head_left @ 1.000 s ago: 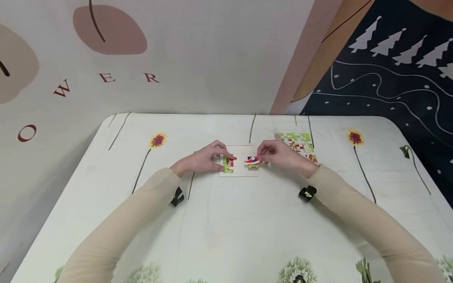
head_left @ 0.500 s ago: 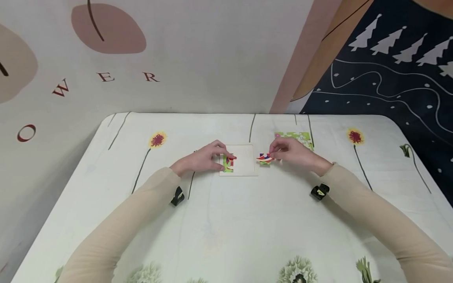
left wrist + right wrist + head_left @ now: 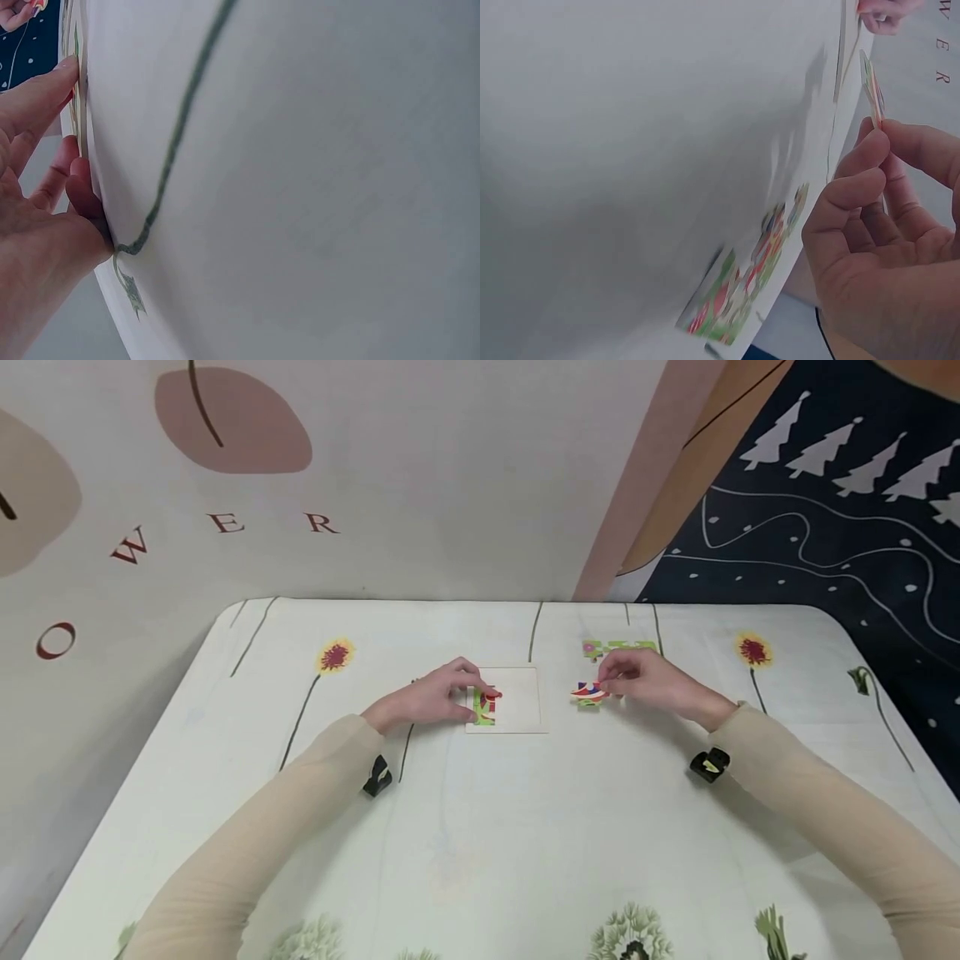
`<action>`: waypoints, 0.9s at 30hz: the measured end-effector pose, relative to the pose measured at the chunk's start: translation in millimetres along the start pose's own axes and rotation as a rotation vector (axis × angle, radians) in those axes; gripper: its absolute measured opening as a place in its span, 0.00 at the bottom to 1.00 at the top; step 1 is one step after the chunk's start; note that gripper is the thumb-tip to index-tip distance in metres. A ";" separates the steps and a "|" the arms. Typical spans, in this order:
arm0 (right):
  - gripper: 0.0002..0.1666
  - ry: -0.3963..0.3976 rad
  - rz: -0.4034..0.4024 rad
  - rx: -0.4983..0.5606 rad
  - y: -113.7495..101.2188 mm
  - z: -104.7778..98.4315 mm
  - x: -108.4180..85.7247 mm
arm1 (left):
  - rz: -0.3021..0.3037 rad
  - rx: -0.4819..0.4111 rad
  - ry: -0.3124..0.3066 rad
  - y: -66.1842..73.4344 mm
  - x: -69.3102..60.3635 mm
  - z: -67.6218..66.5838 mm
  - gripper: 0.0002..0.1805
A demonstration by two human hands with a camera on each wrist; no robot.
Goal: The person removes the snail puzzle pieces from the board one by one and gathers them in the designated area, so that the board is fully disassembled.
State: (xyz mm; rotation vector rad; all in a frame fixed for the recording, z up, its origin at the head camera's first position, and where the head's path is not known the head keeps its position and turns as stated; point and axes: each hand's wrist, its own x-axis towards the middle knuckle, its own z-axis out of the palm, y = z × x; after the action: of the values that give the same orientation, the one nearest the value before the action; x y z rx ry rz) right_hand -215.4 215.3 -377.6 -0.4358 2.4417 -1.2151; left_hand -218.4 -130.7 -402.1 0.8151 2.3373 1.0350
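Note:
My right hand [image 3: 660, 683] pinches a puzzle piece [image 3: 588, 692] with red, white, blue and green print between thumb and fingertips. The right wrist view shows that piece [image 3: 872, 91] edge-on, raised off the table. My left hand [image 3: 429, 697] rests at the left side of a pale puzzle board [image 3: 519, 706], thumb and fingers spread over a joined green-and-red puzzle section [image 3: 484, 714]. In the left wrist view its fingers [image 3: 46, 88] touch the board's edge. The board's right part shows bare.
A group of green and red puzzle pieces [image 3: 739, 289] lies on the table to the right, partly hidden behind my right hand in the head view. The white cloth [image 3: 495, 827] carries printed flowers. A wall stands behind the table's far edge.
My right hand has moved to the right with the puzzle piece, from above the board's right part to beyond its edge, covering more of the loose pieces. My left hand has stayed put.

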 end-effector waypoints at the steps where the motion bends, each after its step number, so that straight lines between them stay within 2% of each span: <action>1: 0.06 -0.001 0.005 -0.001 0.3 -1.5 -0.9 | 0.001 0.002 0.001 -0.1 -0.1 0.0 0.23; 9: 0.08 -0.008 0.002 -0.010 4.8 -10.2 -5.3 | 0.009 0.001 0.004 -1.5 -0.3 0.3 0.23; 17: 0.09 -0.019 0.035 -0.025 7.2 -18.3 -9.4 | 0.011 -0.011 0.002 -1.4 -1.2 0.1 0.23; 27: 0.09 -0.010 0.021 -0.035 18.1 -27.2 -14.8 | 0.001 -0.013 0.004 -1.1 -1.3 0.6 0.24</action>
State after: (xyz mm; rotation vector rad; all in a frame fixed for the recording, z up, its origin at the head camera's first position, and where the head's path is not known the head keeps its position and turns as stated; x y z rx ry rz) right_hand -216.9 251.0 -374.3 -0.4239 2.4563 -1.1605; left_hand -217.5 -131.9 -403.2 0.8098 2.3313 1.0519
